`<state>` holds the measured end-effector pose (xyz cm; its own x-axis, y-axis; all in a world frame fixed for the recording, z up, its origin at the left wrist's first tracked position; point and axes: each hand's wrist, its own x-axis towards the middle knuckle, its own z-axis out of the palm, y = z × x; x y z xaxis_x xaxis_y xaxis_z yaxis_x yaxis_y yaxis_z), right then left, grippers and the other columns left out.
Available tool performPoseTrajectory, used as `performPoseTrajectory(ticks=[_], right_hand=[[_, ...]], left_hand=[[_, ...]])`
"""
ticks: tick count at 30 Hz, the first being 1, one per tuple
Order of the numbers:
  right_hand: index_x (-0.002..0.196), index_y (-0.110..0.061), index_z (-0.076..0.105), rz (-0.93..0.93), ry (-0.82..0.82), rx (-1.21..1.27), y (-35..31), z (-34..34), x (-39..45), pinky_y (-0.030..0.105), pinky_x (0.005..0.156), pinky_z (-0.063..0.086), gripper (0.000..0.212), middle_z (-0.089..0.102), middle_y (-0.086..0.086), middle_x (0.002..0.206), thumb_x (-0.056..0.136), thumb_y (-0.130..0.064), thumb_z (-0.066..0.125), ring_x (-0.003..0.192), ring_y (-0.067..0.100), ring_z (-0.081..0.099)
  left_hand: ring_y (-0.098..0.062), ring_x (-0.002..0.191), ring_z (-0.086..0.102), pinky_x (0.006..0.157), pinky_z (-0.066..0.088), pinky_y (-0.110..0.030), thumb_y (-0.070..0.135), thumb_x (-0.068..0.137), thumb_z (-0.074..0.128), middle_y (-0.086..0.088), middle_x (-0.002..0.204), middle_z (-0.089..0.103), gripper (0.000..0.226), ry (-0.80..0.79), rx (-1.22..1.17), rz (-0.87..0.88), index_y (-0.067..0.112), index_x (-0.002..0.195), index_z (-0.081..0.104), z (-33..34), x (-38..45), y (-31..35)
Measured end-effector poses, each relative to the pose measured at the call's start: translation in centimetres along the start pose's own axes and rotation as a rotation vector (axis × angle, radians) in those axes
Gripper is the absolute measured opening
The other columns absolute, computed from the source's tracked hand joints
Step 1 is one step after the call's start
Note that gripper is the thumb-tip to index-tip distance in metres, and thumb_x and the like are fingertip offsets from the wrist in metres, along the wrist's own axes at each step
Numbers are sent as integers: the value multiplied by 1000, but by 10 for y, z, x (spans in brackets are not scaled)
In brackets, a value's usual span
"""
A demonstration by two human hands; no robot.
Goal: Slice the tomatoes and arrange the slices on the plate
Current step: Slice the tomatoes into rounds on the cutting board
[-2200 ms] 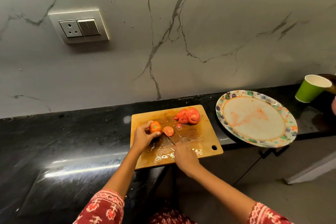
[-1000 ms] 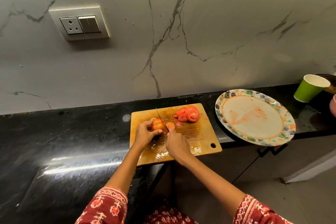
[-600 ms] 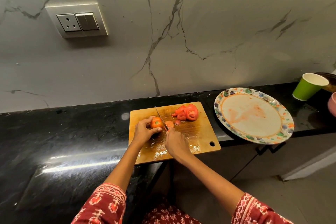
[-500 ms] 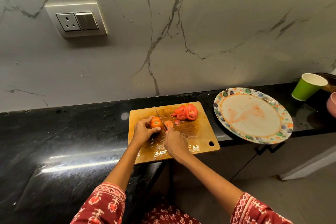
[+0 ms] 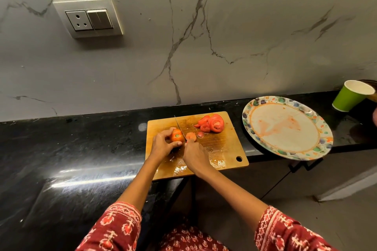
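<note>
The left hand [image 5: 163,145] curls round the tomato [image 5: 177,135] on the cutting board [image 5: 222,149], pinning it against rolling; the right hand [image 5: 195,156] grips the knife [image 5: 180,127], blade at its cut face; finished slices [image 5: 212,124] wait nearby; the plate [image 5: 324,144] stands bare.

A home kitchen, by all signs: black stone counter [image 5: 71,149] at 9 o'clock, marble-veined wall [image 5: 224,36] behind, socket plate [image 5: 88,18] at 11 o'clock, wooden chopping board [image 5: 220,144], flowered plate [image 5: 247,124] and green paper cup [image 5: 346,98] at 3 o'clock.
</note>
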<state>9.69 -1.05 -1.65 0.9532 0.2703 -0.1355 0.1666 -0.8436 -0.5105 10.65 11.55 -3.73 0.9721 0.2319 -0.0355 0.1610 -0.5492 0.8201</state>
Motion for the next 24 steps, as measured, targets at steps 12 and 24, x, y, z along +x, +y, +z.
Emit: performPoseTrajectory(ticks=[12, 24], right_hand=[[125, -2, 42, -77, 6, -92, 13, 4, 0, 35, 69, 39, 28, 64, 20, 106, 99, -10, 34, 100, 36, 61], [122, -3, 46, -38, -59, -18, 4, 5, 14, 34, 72, 39, 26, 60, 20, 114, 99, -12, 38, 105, 35, 58]], left_hand=[[-23, 125, 44, 98, 37, -26, 15, 76, 74, -13, 135, 48, 63, -35, 29, 40, 4, 132, 48, 0, 7, -12], [-24, 120, 46, 92, 37, -22, 15, 76, 74, -12, 128, 49, 61, -32, 39, 25, 6, 131, 50, -4, 12, -17]])
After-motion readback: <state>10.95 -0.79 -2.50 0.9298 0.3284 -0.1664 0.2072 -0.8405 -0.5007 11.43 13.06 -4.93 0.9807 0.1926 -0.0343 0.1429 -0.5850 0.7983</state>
